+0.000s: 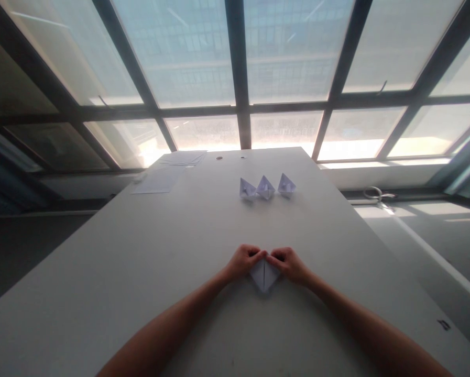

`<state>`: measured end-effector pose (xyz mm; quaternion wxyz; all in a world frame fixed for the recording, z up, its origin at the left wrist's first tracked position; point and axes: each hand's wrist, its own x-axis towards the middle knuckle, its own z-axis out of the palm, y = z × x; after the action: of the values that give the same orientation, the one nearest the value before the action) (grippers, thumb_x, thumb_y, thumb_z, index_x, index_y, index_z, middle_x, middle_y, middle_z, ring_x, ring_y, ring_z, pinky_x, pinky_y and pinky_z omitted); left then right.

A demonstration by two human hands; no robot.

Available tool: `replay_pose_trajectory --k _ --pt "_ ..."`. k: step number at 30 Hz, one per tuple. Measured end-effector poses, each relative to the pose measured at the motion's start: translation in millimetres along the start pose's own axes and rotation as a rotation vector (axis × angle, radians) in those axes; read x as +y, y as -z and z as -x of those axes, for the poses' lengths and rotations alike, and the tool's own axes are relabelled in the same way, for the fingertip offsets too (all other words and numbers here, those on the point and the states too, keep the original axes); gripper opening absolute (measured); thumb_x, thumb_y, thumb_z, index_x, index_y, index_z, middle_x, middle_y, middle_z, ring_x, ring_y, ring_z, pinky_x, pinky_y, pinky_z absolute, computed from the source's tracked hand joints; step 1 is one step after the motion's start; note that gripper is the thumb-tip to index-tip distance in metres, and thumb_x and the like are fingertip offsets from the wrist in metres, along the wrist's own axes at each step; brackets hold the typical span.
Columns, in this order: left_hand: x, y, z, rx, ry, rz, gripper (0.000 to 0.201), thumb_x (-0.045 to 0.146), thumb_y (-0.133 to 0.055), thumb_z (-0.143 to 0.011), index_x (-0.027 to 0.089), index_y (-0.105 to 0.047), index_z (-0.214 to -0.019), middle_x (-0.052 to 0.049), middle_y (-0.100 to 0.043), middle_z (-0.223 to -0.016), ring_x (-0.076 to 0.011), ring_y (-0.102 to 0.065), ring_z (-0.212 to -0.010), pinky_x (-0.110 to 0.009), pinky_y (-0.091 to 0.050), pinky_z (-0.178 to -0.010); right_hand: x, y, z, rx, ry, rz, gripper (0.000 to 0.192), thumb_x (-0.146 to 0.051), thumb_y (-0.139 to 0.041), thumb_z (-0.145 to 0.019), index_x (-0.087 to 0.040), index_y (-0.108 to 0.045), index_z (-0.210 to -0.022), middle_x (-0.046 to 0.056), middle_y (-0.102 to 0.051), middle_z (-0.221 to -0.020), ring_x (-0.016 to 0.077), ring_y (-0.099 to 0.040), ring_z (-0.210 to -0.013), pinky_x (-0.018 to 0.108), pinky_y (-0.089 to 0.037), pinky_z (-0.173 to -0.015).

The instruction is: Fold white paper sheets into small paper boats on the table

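Folded paper [264, 276] lies on the table [140, 262], pinched at its top corners by both hands' fingers [258, 255].

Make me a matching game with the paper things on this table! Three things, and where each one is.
Things:
1. folded paper
2. three paper boats
3. flat sheets

Places:
A. far left part of the table
B. in a row, beyond the hands
C. pinched between the left hand and right hand

Pairs: 1-C, 2-B, 3-A
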<state>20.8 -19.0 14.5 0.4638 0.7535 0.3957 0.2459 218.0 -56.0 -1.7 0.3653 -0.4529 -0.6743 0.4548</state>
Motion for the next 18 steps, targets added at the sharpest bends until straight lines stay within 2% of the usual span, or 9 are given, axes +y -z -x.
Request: replay_pose_trajectory --k 10,18 --pt "-0.2 1.7 1.4 -0.017 0.008 0.032 0.055 0.058 -0.051 -0.087 0.012 -0.056 -0.059 0.004 -0.032 -0.054 -0.0084 -0.029 -0.053 -0.021 -0.02 -0.048 -1.7 3.2 -0.5 -0.029 -0.013 -0.028 0.047 -0.05 -0.054 -0.088 -0.018 -0.045 -0.056 -0.004 -0.031 -0.056 0.0095 -0.029 -0.054 0.024 -0.019 -0.048" --pt "0.8 4.2 1.7 -0.083 -0.022 0.01 0.05 0.057 -0.052 -0.087 0.012 -0.057 -0.065 0.004 -0.039 -0.058 -0.0096 -0.034 -0.057 -0.021 -0.024 -0.05 0.8 3.2 -1.2 0.0 0.001 -0.016 0.044 -0.05 -0.058 -0.086 -0.017 -0.051 -0.059 -0.004 -0.038 -0.057 0.0102 -0.034 -0.055 0.023 -0.023 -0.05"
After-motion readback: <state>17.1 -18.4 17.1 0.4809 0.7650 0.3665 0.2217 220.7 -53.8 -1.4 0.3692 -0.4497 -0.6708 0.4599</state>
